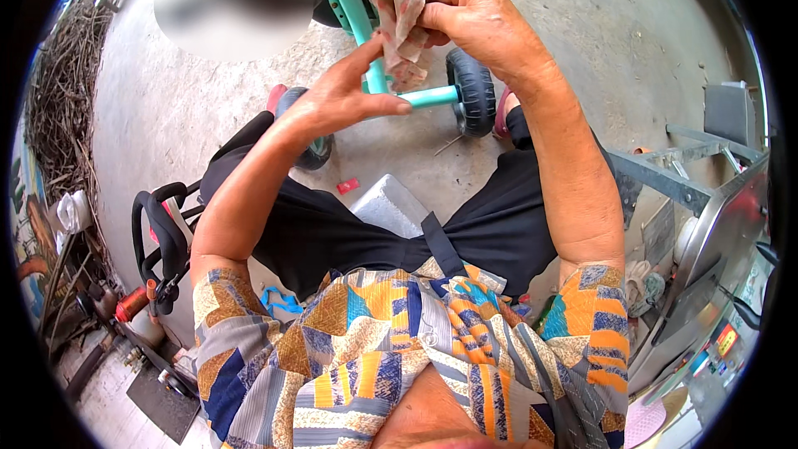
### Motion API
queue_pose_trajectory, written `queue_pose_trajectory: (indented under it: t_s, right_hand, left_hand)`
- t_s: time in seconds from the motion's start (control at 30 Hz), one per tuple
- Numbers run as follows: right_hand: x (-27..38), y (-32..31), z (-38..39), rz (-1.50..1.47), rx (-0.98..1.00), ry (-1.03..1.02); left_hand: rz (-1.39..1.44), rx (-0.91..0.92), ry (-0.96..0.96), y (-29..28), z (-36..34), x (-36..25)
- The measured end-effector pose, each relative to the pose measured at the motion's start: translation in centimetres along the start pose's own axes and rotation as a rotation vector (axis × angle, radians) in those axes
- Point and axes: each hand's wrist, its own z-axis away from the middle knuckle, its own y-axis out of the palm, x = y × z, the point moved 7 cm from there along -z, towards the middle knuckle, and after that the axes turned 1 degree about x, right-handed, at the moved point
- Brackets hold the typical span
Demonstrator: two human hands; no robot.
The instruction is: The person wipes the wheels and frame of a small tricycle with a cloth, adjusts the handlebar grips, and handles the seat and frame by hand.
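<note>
My right hand (478, 12) grips a crumpled reddish-brown rag (401, 21) against the turquoise frame (353, 8) of a small wheeled toy vehicle. Below the rag, my left hand (345, 96) rests on the turquoise cross bar (431, 97) with its fingers spread, thumb pointing right along the bar. A black wheel (472, 91) sits at the right end of that bar; another wheel (316, 151) shows under my left wrist. I sit with black trousers (332, 237) and a patterned shirt (399, 349) below.
Concrete floor (598, 25) all around. A grey block (389, 204) lies between my knees, a small red piece (347, 186) beside it. A black and red ride-on frame (162, 241) stands left, dry sticks (62, 100) far left, metal equipment (706, 191) right.
</note>
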Motion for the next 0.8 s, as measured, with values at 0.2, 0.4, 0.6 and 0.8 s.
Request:
queue_pose_trajectory:
  t_s: [0.2,0.4,0.6,0.8]
  right_hand:
    - [0.4,0.6,-0.8,-0.375,-0.041,0.055]
    - [-1.4,-2.4,-1.1,-0.395,-0.333,0.120]
    - [-0.9,0.6,0.0,0.051,0.125,0.040]
    - [-1.8,4.3,1.4,0.258,0.351,0.068]
  left_hand:
    - [0.577,-0.220,-0.186,1.3,-1.1,2.9]
    - [0.985,-0.218,-0.159,0.6,0.4,1.8]
    - [1.037,-0.153,-0.146,-0.5,0.6,2.0]
    - [0.813,-0.239,-0.182,-1.8,1.1,2.1]
